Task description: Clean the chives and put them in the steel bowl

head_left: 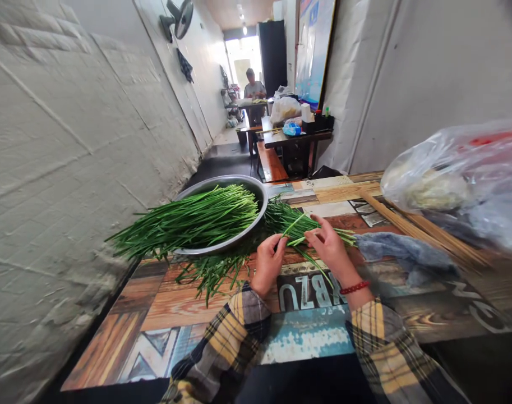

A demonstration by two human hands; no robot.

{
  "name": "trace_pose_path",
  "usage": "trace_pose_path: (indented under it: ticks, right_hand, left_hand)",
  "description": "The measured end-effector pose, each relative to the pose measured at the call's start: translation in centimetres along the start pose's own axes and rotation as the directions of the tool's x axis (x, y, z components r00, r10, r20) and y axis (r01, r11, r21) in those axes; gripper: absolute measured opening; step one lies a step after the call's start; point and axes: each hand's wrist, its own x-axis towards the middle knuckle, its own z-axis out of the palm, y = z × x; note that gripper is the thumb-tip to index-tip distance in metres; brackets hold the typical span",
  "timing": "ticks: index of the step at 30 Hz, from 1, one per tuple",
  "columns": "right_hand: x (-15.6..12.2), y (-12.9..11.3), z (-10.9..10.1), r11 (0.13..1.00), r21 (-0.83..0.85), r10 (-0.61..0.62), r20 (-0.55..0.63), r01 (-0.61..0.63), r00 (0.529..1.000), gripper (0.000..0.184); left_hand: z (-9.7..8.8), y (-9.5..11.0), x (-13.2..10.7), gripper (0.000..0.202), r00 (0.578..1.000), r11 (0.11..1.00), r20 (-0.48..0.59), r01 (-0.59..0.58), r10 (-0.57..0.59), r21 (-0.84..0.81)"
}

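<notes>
My left hand (pixel 267 264) and my right hand (pixel 329 247) meet over the table, both pinching the same few green chive stalks (pixel 295 231). A loose pile of chives (pixel 306 223) lies on the table just behind my hands. More chive scraps (pixel 211 272) lie to the left of my left hand. A metal basin (pixel 256 193) holds a big bundle of chives (pixel 192 221) whose tips hang over its left rim. A red bead bracelet (pixel 354 288) circles my right wrist.
The patterned wooden table (pixel 175 314) stands against a white brick wall on the left. A grey cloth (pixel 401 252), bamboo skewers (pixel 419 227) and clear plastic bags (pixel 461 179) lie at the right. Another person sits at a far table (pixel 254 87).
</notes>
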Motion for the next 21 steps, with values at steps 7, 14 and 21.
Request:
trace_pose_path:
  ticks: [7, 14, 21]
  right_hand:
    - [-0.2, 0.4, 0.6, 0.997, 0.076, -0.02, 0.087, 0.013, 0.996, 0.077]
    - [-0.2, 0.2, 0.4, 0.995, -0.054, -0.085, 0.079, 0.089, 0.993, 0.07]
    - [0.7, 1.0, -1.5, 0.997, 0.003, -0.075, -0.231, 0.077, 0.97, 0.045]
  left_hand:
    - [0.0, -0.5, -0.2, 0.023, 0.998, 0.998, 0.03, -0.049, 0.048, 0.034]
    - [0.0, -0.3, 0.0, 0.026, 0.998, 0.997, 0.04, 0.059, -0.057, -0.044]
    - [-0.6, -0.6, 0.4, 0.032, 0.986, 0.981, 0.062, 0.162, -0.156, -0.109]
